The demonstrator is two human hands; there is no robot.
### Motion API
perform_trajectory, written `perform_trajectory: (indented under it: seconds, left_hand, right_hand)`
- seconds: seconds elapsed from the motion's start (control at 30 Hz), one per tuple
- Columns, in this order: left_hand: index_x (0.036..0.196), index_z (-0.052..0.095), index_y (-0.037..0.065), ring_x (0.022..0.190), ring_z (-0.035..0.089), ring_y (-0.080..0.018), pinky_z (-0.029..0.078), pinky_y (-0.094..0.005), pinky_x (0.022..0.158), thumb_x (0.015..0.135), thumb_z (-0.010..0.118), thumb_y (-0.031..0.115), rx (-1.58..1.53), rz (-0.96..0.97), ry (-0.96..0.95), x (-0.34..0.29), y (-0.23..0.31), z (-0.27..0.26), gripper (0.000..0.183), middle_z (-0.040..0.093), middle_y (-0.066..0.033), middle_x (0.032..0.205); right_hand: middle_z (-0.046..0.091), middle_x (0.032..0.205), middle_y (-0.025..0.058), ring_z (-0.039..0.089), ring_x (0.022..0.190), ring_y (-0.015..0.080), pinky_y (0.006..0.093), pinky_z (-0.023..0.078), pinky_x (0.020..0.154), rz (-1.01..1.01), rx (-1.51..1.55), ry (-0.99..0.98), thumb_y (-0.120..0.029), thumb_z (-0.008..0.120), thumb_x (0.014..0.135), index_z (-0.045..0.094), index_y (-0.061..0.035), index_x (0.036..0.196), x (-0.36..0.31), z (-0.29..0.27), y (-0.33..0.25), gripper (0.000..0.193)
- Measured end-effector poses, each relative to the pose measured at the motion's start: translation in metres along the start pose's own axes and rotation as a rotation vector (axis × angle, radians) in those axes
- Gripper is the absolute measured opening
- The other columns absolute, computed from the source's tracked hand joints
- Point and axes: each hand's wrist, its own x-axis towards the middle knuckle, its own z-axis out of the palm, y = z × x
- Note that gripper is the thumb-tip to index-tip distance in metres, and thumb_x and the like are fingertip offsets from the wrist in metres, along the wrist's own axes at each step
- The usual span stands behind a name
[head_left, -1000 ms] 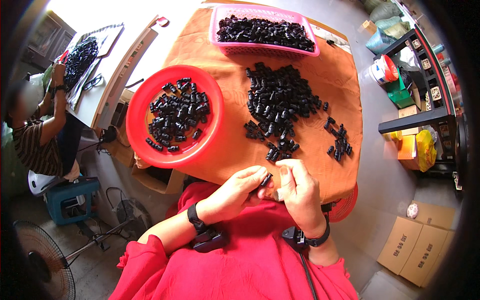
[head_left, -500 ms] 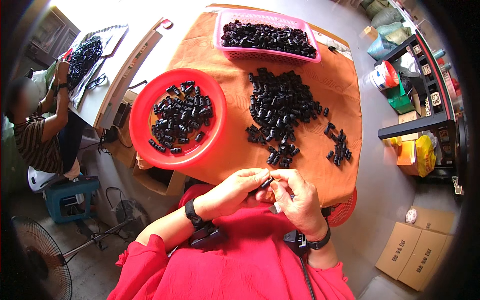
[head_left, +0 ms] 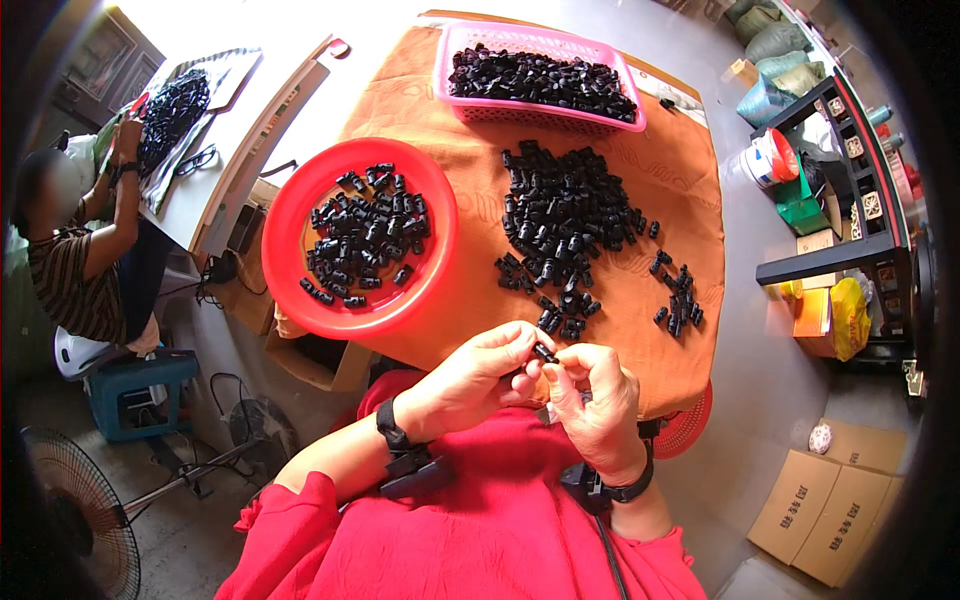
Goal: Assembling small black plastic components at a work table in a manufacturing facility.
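A small black cylindrical plastic part [head_left: 544,352] is pinched between the thumb and fingers of my left hand [head_left: 485,368], just off the table's front edge. My right hand [head_left: 602,405] is closed at the part's right end, its thumb and forefinger against it. A small pale grey piece [head_left: 548,413] shows below the right thumb; I cannot make out what it is. Beyond my hands a large heap of similar black parts [head_left: 565,215] lies on the orange tablecloth [head_left: 465,290]. A smaller group of black parts [head_left: 682,300] lies to the right.
At the left of the table, a red round basin [head_left: 283,265] holds many black parts. A pink basket [head_left: 545,115] of small black pieces stands at the back. Another person [head_left: 80,260] works at a white table on the left. A fan [head_left: 85,520] stands at lower left, cartons [head_left: 825,510] at lower right.
Both hands have risen slightly away from my body, and the black part has moved a little up and right with them. It now points down toward the right hand.
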Motion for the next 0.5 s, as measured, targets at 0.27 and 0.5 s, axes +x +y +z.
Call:
perform_trajectory:
  seconds: [0.27, 0.5]
  left_hand:
    - [0.104, 0.059, 0.008, 0.066, 0.049, -0.0062, 0.038, -0.0210, 0.058, 0.099, 0.056, 0.038, -0.099, -0.013, -0.099, 0.002, -0.001, -0.001, 0.030, 0.056, 0.0029, 0.079]
    - [0.098, 0.055, 0.009, 0.063, 0.043, -0.0073, 0.035, -0.0227, 0.058, 0.102, 0.053, 0.036, -0.004, 0.053, -0.011, 0.006, -0.003, -0.004, 0.028, 0.051, 0.0017, 0.075]
  right_hand:
    - [0.066, 0.070, 0.0079, 0.065, 0.053, 0.0177, 0.0304, 0.050, 0.049, -0.097, -0.102, -0.026, -0.005, 0.072, 0.088, 0.054, -0.0034, 0.100, 0.000, 0.001, 0.007, 0.022]
    - [0.065, 0.069, 0.0069, 0.065, 0.054, 0.0165, 0.0307, 0.051, 0.049, 0.061, 0.075, -0.083, -0.010, 0.063, 0.096, 0.054, -0.0038, 0.101, 0.002, -0.001, -0.006, 0.012]
